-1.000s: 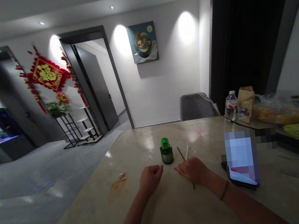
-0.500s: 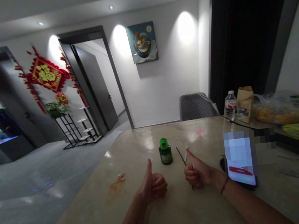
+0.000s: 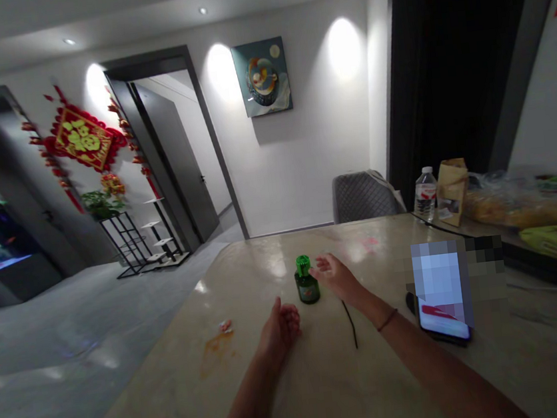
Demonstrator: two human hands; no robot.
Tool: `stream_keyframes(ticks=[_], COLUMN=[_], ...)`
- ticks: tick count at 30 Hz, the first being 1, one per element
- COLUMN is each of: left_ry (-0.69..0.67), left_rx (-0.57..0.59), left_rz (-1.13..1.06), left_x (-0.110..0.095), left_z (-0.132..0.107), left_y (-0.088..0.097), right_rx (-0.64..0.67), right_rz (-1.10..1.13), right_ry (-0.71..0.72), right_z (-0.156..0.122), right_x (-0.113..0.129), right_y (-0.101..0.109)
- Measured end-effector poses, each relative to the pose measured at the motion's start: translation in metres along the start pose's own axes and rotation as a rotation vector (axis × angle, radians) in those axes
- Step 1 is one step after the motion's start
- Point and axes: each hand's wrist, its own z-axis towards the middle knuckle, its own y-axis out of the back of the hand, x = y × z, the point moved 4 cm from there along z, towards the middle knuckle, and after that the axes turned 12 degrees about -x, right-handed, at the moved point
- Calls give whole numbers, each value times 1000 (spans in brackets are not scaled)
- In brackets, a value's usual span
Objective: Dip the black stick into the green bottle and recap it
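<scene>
I'm resting my left hand (image 3: pixel 280 331) on the table (image 3: pixel 179 395), its fingers (image 3: pixel 291 318) loosely curled and holding nothing. Just past them, a green-capped bottle (image 3: pixel 307 283) is standing upright. My right hand (image 3: pixel 335 277) is hovering open just beside its cap, gripping nothing. A thin dark stick (image 3: pixel 350 323) is lying below my wrist, with a phone (image 3: pixel 442 324) lying further right.
</scene>
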Motion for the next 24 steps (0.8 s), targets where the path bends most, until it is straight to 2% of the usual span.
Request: stream_keyframes(ticks=[3,6,9,12,18,21,24], left_ry=[8,0,4,23,101,120,97], left_rx=[57,89,106,99,64,87,82], left_rz=[15,-13,-43,-56,-133,-197,-272], left_x=[1,1,2,2,-3,-6,-8], left_z=[-2,-3,-2,1,3,2,2], left_y=[-1,1,3,4,5,5,6], right_rx=[-141,-135,-99,-74,-116,-95,-89], right_rz=[-86,-195,-282,-312,-281,-243,-190], right_ry=[-33,-74,-87,-97,-72,-102,-74], right_z=[10,10,5,0,-4,-3,-1], right_x=[7,11,11,7,5,11,25], right_y=[-16,-34,-43,-44,-41,-39,-33])
